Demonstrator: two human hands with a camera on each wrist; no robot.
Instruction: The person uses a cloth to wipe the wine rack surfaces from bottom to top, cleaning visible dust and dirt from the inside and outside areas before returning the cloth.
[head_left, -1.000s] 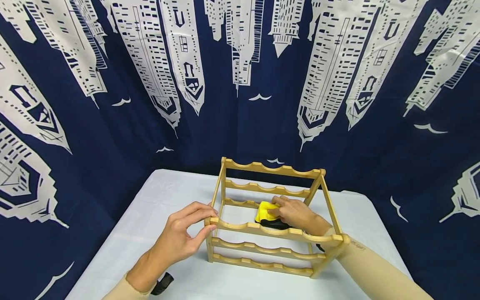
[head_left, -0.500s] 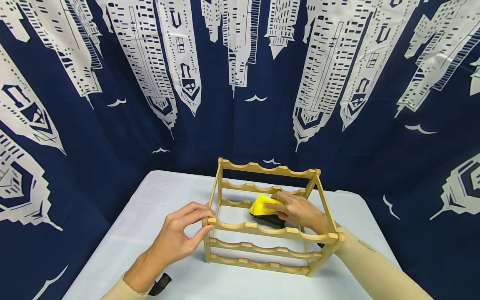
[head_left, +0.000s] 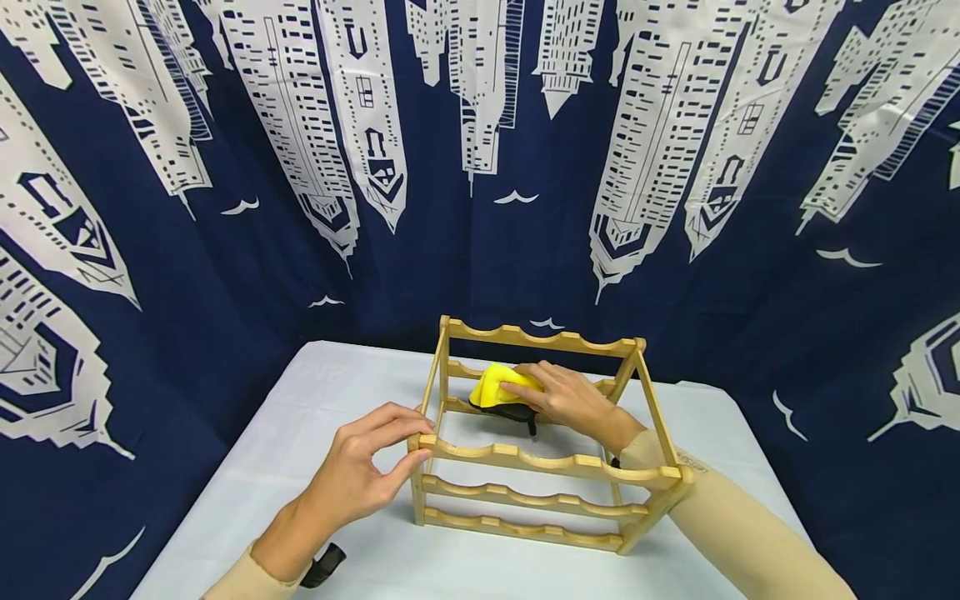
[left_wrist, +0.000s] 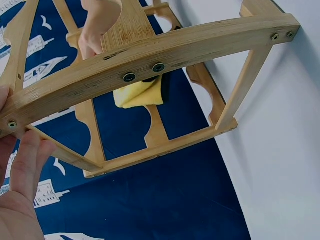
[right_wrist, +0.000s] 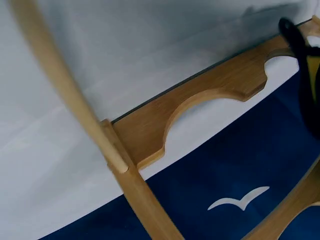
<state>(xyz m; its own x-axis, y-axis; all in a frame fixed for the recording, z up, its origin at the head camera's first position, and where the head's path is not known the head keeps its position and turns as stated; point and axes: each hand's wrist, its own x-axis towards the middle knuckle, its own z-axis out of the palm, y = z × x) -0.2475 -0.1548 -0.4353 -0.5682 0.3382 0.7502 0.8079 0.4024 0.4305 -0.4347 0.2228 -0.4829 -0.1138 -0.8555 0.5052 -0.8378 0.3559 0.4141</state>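
A wooden wine rack (head_left: 534, 502) with scalloped rails stands on the white table. My left hand (head_left: 358, 473) grips its near left top corner between thumb and fingers; in the left wrist view those fingers (left_wrist: 25, 167) lie around the corner of the frame. Inside the rack, toward the back rails, my right hand (head_left: 572, 405) holds a yellow cloth (head_left: 495, 385) with a black underside or trim. The cloth (left_wrist: 140, 95) shows below a side bar in the left wrist view. Its black part (right_wrist: 304, 75) appears at the right wrist view's edge, where my right hand is out of sight.
The white table (head_left: 337, 392) extends around the rack. Behind it hangs a dark blue curtain (head_left: 420, 275) printed with white buildings and birds. A black strap (head_left: 324, 567) sits by my left wrist.
My right hand has moved left and farther back inside the rack with the yellow cloth, which appears higher. My left hand keeps its place on the corner.
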